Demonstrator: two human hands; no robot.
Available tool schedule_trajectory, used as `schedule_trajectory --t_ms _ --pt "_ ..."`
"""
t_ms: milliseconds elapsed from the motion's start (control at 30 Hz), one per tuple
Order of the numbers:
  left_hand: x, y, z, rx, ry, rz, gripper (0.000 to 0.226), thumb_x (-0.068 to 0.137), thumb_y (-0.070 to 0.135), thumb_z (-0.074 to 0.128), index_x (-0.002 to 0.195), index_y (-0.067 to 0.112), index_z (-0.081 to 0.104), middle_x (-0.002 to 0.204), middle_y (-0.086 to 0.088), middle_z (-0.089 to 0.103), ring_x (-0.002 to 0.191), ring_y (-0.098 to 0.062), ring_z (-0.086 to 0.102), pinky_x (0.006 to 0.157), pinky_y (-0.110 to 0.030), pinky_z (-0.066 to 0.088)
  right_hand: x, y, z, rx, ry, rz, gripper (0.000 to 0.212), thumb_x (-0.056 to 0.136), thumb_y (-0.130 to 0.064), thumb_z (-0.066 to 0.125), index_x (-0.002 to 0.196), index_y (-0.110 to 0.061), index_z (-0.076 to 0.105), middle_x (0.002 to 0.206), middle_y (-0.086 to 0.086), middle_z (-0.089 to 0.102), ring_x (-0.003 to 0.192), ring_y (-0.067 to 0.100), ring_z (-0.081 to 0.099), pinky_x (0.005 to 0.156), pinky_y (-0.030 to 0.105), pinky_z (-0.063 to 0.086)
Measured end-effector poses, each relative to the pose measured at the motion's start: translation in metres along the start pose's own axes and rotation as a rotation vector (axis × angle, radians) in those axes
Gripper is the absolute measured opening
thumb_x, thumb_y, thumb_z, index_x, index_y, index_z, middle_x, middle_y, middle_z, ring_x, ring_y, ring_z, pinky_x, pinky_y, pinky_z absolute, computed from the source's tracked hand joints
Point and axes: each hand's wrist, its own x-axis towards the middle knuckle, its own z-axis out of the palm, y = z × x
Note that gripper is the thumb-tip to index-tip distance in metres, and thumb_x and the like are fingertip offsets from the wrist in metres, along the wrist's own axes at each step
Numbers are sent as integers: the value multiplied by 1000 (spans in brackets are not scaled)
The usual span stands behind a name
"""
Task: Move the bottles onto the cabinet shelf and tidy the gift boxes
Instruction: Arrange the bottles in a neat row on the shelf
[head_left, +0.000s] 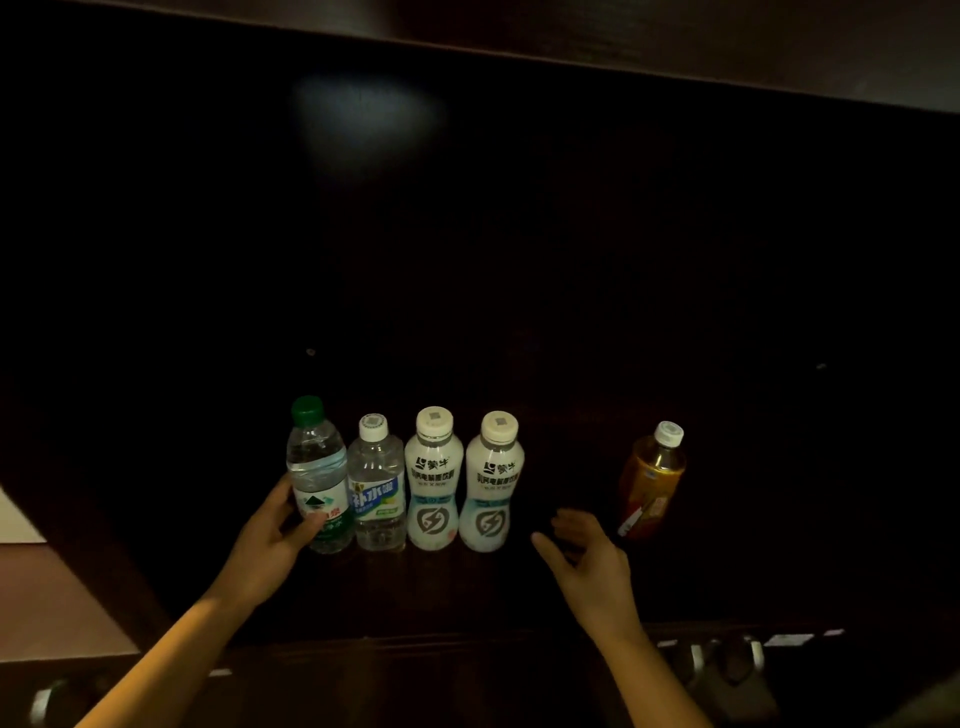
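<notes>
Several bottles stand on a dark cabinet shelf. At the left end of a tight row, a green-capped water bottle is gripped low on its label by my left hand. Beside it stands a clear bottle with a blue label, then two white drink bottles. An amber tea bottle stands apart on the right. My right hand hovers with fingers spread between the white bottles and the tea bottle, touching neither. No gift boxes are in sight.
The cabinet's back wall is very dark. The shelf's front edge runs just below my wrists. Metal handles show under it at the right and another handle at the lower left. A pale surface lies at the left.
</notes>
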Motion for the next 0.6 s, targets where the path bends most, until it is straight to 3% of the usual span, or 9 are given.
schedule_trajectory --t_ms 67,167,267,333,400,467,600 --pt "-1 1 1 4 -1 8 62 93 5 61 148 24 39 143 8 47 131 -10 41 106 -33 35 -6 21 -27 -85 48 30 25 81 -48 74 96 -30 68 88 -15 71 86 -1 67 72 18 51" --pt "-3 4 2 -9 -11 16 61 93 1 59 147 21 39 147 1 46 135 -17 40 110 -41 35 -7 46 -66 -165 162 122 24 82 -49 71 81 -27 62 76 -9 67 78 9 68 62 24 48" --pt "-6 9 4 -54 -1 2 57 94 0 57 145 21 42 145 -3 50 134 -21 44 109 -44 37 5 56 -89 -136 324 145 42 76 -41 80 104 -21 57 101 -3 64 96 20 66 69 23 48" --pt "-8 13 7 -72 5 -9 57 95 1 56 146 22 41 145 -2 50 133 -20 44 108 -43 37 20 55 -100 -71 284 154 79 73 -39 84 138 -16 45 135 2 54 122 23 56 92 36 50" --pt "-9 16 7 -78 -2 -4 57 95 0 55 147 20 41 146 -3 49 135 -22 43 110 -46 36 34 50 -108 0 183 146 102 73 -41 83 154 -22 24 154 1 40 138 24 42 109 48 41" --pt "-10 19 8 -82 -7 -3 55 95 -1 54 145 19 42 145 -4 50 135 -23 44 111 -47 35 46 44 -111 59 83 97 101 75 -41 82 155 -30 20 154 -1 41 139 23 40 112 54 37" --pt "-11 20 8 -87 -6 -18 54 96 0 54 145 19 43 144 -4 51 134 -23 45 110 -47 36 59 42 -105 110 6 30 79 79 -34 78 146 -32 37 137 -6 56 128 19 52 102 43 44"
